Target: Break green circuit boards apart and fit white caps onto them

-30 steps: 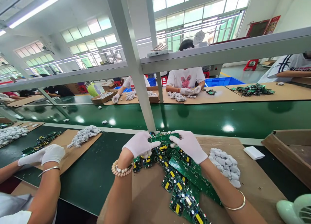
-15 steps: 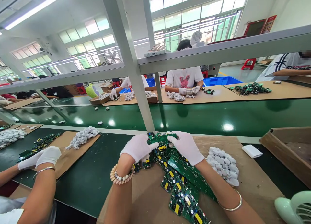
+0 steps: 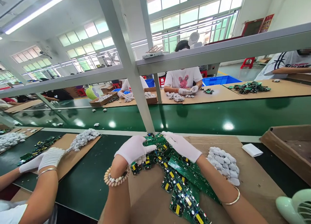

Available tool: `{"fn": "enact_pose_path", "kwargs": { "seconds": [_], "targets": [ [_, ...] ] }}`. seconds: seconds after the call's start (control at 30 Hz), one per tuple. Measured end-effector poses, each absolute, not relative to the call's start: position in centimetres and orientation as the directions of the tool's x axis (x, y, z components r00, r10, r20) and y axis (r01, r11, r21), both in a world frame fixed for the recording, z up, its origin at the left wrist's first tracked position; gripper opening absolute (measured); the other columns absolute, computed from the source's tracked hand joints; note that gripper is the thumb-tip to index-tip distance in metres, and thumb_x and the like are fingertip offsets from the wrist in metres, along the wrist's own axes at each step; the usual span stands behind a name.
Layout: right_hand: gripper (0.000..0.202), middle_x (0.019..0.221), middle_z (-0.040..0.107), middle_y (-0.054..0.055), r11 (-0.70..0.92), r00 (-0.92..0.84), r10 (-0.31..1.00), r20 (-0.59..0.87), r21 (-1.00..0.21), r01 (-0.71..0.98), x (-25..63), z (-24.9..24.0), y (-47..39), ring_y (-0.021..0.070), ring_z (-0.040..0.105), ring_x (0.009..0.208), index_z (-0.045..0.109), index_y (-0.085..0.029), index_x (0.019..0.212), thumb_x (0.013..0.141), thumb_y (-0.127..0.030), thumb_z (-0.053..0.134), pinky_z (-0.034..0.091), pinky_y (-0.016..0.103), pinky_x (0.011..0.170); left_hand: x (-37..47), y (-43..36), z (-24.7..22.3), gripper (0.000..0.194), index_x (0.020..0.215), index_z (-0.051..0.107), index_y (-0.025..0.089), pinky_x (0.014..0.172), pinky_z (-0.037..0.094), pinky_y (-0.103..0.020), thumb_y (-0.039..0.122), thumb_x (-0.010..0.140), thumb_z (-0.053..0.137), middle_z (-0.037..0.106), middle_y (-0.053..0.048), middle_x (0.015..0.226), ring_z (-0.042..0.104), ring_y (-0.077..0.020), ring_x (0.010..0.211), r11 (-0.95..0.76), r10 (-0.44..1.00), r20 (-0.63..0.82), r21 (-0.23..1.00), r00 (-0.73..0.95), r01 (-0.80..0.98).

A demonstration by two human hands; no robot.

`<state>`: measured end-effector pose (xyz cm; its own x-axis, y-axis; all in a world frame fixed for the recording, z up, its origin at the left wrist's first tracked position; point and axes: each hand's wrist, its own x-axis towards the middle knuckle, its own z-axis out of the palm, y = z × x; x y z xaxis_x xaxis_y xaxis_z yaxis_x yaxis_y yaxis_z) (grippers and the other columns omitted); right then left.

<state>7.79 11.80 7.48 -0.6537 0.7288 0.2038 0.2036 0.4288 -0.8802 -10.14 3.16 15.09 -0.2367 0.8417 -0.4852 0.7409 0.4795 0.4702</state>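
Note:
Both my hands wear white gloves, over a heap of green circuit boards (image 3: 178, 185) with yellow and white components. My left hand (image 3: 133, 149) is closed on the left end of a green circuit board (image 3: 155, 139) at the top of the heap, thumb in front and fingertips hidden. My right hand (image 3: 182, 147) lies at this board's right end, fingers stretched out over the heap; whether it touches the board is unclear. A few whitish lumps show just under my left palm. Longer green board strips (image 3: 191, 172) lie beneath my right wrist.
A pile of white rounded pieces (image 3: 223, 165) lies on the cardboard (image 3: 145, 198) to the right. Beyond are a folded white paper (image 3: 252, 150), a cardboard box (image 3: 286, 146) and a pale green fan (image 3: 293, 206). A co-worker's gloved hands (image 3: 50, 159) work at left. A metal post (image 3: 138, 88) rises ahead.
My right hand has shifted left and its fingers have straightened from their pinch on the board. My left hand has moved slightly left. The co-worker's hand at left has reached toward the white pieces.

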Motion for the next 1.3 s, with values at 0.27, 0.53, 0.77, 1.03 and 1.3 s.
{"fn": "enact_pose_path", "kwargs": {
  "seconds": [0.27, 0.53, 0.77, 1.03, 1.3],
  "targets": [
    [0.03, 0.075, 0.069, 0.004, 0.249, -0.783, 0.62, 0.042, -0.958, 0.146, 7.8, 8.1, 11.2, 0.0139, 0.065, 0.056, 0.059, -0.015, 0.098, 0.083, -0.038, 0.05, 0.045, 0.021, 0.047, -10.2, 4.3, 14.2, 0.047, 0.076, 0.056, 0.017, 0.038, 0.04, -0.019, 0.063, 0.069, 0.054, 0.066, -0.002, 0.058, 0.056, -0.0108, 0.04, 0.194, 0.927, -0.371, 0.598, 0.054, 0.778],
    [0.023, 0.057, 0.061, 0.001, 0.316, -0.575, 0.818, 0.018, -0.85, 0.423, 7.0, 7.8, 10.7, 0.0135, 0.059, 0.044, 0.057, -0.016, 0.077, 0.083, -0.035, 0.046, 0.04, 0.022, 0.045, -7.2, 5.0, 13.9, 0.044, 0.078, 0.052, 0.015, 0.034, 0.036, -0.021, 0.059, 0.075, 0.048, 0.06, -0.002, 0.047, 0.049, -0.0114, 0.031, 0.348, 0.907, -0.384, 0.452, -0.173, 0.822],
    [0.022, 0.089, 0.069, 0.011, 0.437, -0.516, 0.85, 0.105, -0.689, 0.579, 6.9, 7.4, 11.1, 0.023, 0.065, 0.083, 0.065, -0.015, 0.091, 0.083, -0.025, 0.048, 0.046, 0.028, 0.068, -6.7, 4.9, 12.8, 0.041, 0.074, 0.053, 0.017, 0.034, 0.035, -0.022, 0.056, 0.078, 0.044, 0.064, -0.004, 0.053, 0.053, -0.0132, 0.032, 0.304, 0.917, -0.37, 0.406, -0.15, 0.862],
    [0.056, 0.078, 0.069, 0.003, 0.44, -0.677, 0.733, 0.068, -0.806, 0.395, 7.5, 7.9, 10.7, 0.0165, 0.062, 0.068, 0.04, -0.02, 0.134, 0.08, -0.024, 0.053, 0.046, 0.03, 0.072, -9.2, 4.9, 14.4, 0.048, 0.067, 0.051, 0.018, 0.035, 0.032, -0.019, 0.066, 0.07, 0.049, 0.061, 0.001, 0.05, 0.051, -0.011, 0.032, 0.262, 0.948, -0.304, 0.585, -0.092, 0.768],
    [0.036, 0.074, 0.068, 0.001, 0.296, -0.715, 0.687, 0.129, -0.949, 0.113, 8.2, 8.9, 11.2, 0.0144, 0.064, 0.058, 0.061, -0.016, 0.107, 0.075, -0.033, 0.06, 0.046, 0.026, 0.06, -8.5, 5.5, 13.5, 0.046, 0.074, 0.057, 0.016, 0.046, 0.037, -0.022, 0.06, 0.075, 0.047, 0.063, -0.002, 0.064, 0.058, -0.0138, 0.052, 0.066, 0.982, -0.175, 0.648, 0.064, 0.758]
  ]
}}
